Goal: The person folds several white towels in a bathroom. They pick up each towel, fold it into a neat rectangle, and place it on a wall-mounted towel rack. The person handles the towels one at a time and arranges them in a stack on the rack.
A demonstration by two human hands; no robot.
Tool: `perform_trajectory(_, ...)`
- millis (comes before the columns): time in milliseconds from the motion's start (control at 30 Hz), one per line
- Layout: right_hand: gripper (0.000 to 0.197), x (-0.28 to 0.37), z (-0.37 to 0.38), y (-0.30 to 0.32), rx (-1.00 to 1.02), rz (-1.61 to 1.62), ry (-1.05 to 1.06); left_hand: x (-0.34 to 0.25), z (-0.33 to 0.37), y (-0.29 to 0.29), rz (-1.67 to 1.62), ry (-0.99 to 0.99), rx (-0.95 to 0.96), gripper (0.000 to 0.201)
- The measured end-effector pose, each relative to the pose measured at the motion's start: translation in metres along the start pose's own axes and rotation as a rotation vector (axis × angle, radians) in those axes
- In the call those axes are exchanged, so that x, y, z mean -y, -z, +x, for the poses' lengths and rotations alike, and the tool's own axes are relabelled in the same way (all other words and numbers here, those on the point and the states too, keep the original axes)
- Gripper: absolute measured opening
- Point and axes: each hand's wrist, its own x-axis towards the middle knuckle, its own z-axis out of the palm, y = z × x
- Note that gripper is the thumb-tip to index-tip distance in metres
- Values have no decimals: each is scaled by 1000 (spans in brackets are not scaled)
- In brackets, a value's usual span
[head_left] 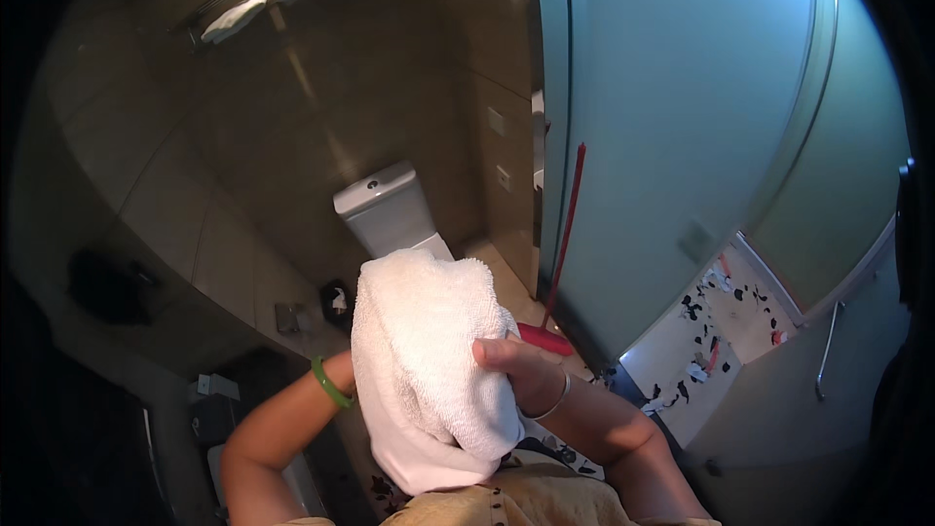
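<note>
Dim brown walls [292,88] fade to black toward the left rim, where the dark shapes are hard to make out. Bunched in front of the person's torso, a white towel [424,351] covers much of the toilet [390,214]. The right hand [521,370] has a closed grip on the towel's right side, thumb in front, fingers mostly concealed. Beyond its green bangle [329,386], the left hand disappears behind the cloth; I cannot tell its grip. Dark and pale scraps [696,370] on the floor at right are too small to identify.
</note>
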Motion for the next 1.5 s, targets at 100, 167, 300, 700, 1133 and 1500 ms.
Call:
perform_trajectory(100, 72, 0, -4, 4, -86, 16, -17, 12, -6, -2, -93, -79, 9, 47)
perform_trajectory(167, 71, -2, -9, 5, -140, 36, -19, 9, -10, -1, -88, -121, -41, 46)
perform_trajectory(300, 71, 13, -11, -6, -225, 48, 60, 19, -17, 1, -97, -61, -126, 43)
perform_trajectory(700, 69, 42, 12, -20, -417, -20, 52, 13, -2, -77, -159, -320, -352, 61)
perform_trajectory(1133, 67, 33, -26, 31, -498, -44, -30, -25, -57, -56, -808, -557, -156, 24)
perform_trajectory(1500, 67, 20, -62, 43, -551, 129, 428, -40, -24, -86, -171, -851, 163, 24)
